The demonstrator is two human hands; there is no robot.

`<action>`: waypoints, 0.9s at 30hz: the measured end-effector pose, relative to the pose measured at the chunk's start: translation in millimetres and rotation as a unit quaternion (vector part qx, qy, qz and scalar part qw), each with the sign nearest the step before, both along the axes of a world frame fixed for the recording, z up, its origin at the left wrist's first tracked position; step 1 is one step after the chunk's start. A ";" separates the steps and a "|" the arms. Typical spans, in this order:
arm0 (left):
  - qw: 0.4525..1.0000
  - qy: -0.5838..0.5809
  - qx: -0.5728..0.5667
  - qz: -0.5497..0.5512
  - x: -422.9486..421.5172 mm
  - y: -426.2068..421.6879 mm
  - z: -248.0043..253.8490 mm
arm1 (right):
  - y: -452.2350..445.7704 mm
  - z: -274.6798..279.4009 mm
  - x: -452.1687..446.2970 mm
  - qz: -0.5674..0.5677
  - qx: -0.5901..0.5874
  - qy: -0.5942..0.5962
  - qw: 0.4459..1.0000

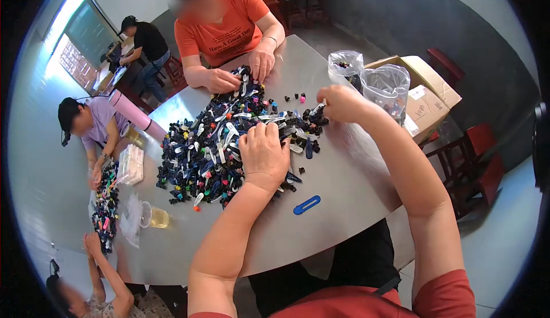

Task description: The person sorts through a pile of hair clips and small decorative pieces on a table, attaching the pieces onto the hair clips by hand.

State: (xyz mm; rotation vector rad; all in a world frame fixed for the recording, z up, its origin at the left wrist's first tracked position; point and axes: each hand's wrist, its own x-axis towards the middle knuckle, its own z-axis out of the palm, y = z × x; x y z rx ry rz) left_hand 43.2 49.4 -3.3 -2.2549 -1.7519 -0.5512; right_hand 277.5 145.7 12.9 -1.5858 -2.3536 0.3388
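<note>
A heap of small hair clips (209,146), mostly black, white and dark blue with bright specks of colour, covers the middle of the steel table. My left hand (265,156) lies palm down on the near right side of this heap, its fingers a little bent and apart among the clips. At the heap's right edge, my right hand (346,104) has its fingers curled together over some dark clips; whatever is between the fingertips is hidden. A larger blue snap clip (307,204) lies alone on the table, nearer to me than my left hand.
Across the table (349,198), a person in an orange shirt (220,26) handles clips. Bags (387,89) stand by a cardboard box (427,103) on the right. On the left are a pink tumbler (136,116), a cup of yellowish liquid (154,217) and two more people.
</note>
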 end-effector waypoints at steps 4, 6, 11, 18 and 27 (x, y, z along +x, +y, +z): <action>0.988 -0.058 -0.012 -0.145 -6.4 2.2 -1.8 | -7.6 -22.6 -4.7 0.005 0.014 0.094 0.995; 0.989 -0.029 0.008 -0.144 0.6 -4.5 -2.0 | -13.4 -25.9 -6.2 0.051 0.023 0.125 0.991; 0.989 -0.004 -0.069 -0.129 4.0 -10.1 8.4 | -22.0 -11.6 7.1 0.168 -0.117 0.179 0.962; 0.980 0.004 0.013 -0.201 4.5 -7.0 8.1 | -15.8 -9.9 22.1 0.029 -0.068 0.186 0.980; 0.959 -0.002 -0.036 -0.282 -0.1 -0.7 4.8 | -11.6 -39.8 -6.5 0.128 0.148 0.134 0.971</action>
